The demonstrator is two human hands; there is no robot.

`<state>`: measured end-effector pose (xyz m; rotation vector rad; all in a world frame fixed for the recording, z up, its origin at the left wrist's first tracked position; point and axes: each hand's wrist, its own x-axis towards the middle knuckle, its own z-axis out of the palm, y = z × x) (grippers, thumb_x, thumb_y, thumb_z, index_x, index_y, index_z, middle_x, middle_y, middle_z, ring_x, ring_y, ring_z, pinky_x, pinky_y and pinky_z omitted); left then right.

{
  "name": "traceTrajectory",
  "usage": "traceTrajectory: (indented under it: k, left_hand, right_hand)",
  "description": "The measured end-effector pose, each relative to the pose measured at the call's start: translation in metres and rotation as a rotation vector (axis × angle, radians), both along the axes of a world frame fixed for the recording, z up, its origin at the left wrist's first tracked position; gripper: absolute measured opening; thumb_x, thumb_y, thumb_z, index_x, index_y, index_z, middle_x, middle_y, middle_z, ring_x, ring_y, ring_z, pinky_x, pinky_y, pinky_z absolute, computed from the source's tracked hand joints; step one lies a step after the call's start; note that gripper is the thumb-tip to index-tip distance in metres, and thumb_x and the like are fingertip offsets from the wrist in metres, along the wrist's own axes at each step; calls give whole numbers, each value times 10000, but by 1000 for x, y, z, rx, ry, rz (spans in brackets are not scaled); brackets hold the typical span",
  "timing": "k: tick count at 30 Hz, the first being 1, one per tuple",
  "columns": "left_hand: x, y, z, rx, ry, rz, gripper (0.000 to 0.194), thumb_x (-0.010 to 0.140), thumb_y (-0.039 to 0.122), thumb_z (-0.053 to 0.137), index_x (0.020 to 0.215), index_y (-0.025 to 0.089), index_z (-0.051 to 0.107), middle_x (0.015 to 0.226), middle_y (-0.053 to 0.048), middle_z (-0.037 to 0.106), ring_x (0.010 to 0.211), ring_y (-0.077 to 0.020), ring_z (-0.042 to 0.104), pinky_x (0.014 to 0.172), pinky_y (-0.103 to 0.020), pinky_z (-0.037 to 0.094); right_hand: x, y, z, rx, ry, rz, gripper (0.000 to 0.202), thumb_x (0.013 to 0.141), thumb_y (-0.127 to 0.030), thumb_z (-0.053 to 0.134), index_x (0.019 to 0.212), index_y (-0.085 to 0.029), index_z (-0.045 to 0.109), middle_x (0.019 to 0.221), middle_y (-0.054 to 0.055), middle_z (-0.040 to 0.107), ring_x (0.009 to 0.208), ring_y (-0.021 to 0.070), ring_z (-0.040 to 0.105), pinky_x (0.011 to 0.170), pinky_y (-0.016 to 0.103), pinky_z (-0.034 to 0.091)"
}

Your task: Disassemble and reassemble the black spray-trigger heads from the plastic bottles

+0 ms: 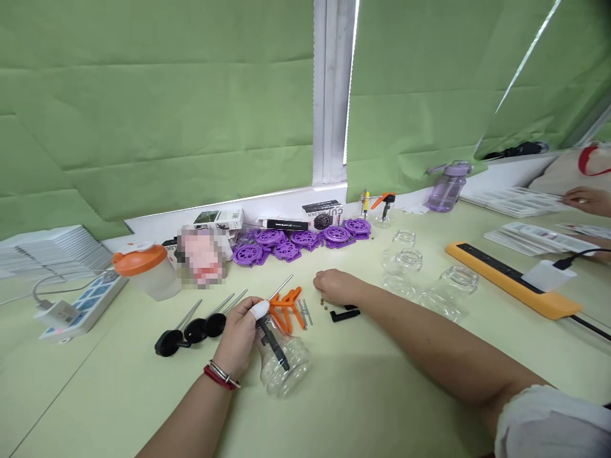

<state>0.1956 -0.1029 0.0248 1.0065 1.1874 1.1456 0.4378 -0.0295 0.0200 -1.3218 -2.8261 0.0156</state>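
My left hand is wrapped round the neck of a clear bottle, which lies tilted with its base toward me. A black tube shows inside the bottle, and a white cover sits on my thumb. Beyond that hand lie orange trigger-like levers and thin metal pins. My right hand is down at the table, fingers curled together, beside a few tiny brass-coloured pieces. What its fingertips hold, if anything, is hidden. Near its wrist is an L-shaped black part.
Black caps with metal rods lie left. Purple plastic parts line the back. Clear bottles and an orange power strip are at right. An orange-lidded cup stands left. Another person's hand is far right.
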Motion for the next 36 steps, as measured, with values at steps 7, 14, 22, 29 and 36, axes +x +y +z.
traceTrajectory:
  k: [7,14,22,29,36]
  left_hand:
    - [-1,1,-2,-9,-15,7,237,632,340,676,754,168,569,565,49,495,472,-83,444,430,-183,324]
    - [0,-1,3,-22,-102,24,249,654,344,672,784,154,578,547,46,492,454,-82,448,426,-191,336]
    - [13,-16,23,30,-154,25,262,718,402,630,713,151,555,560,25,516,452,-80,432,437,-213,349]
    - [24,-45,30,293,194,59,264,824,425,511,705,194,466,602,42,444,517,-88,421,481,-204,360]
    - [28,-44,34,45,105,-18,368,788,550,491,684,219,366,520,77,320,379,-62,259,346,-194,211]
  right_hand:
    - [7,-3,0,-159,353,46,167,736,-84,506,792,-150,649,830,47,640,749,142,564,691,233,405]
    - [12,1,3,-245,436,0,141,755,-115,543,787,-153,676,855,50,652,793,146,583,743,255,432]
    - [-5,-68,37,-716,1040,-187,467,874,-543,367,1017,-148,571,881,89,624,671,146,603,607,284,498]
    - [-20,-133,49,-1308,1285,-271,475,827,-572,426,1162,-243,352,950,57,549,672,164,615,517,292,497]
    - [0,-130,42,-215,798,230,424,750,-346,635,1147,-271,507,1245,107,446,1203,292,370,1033,517,227]
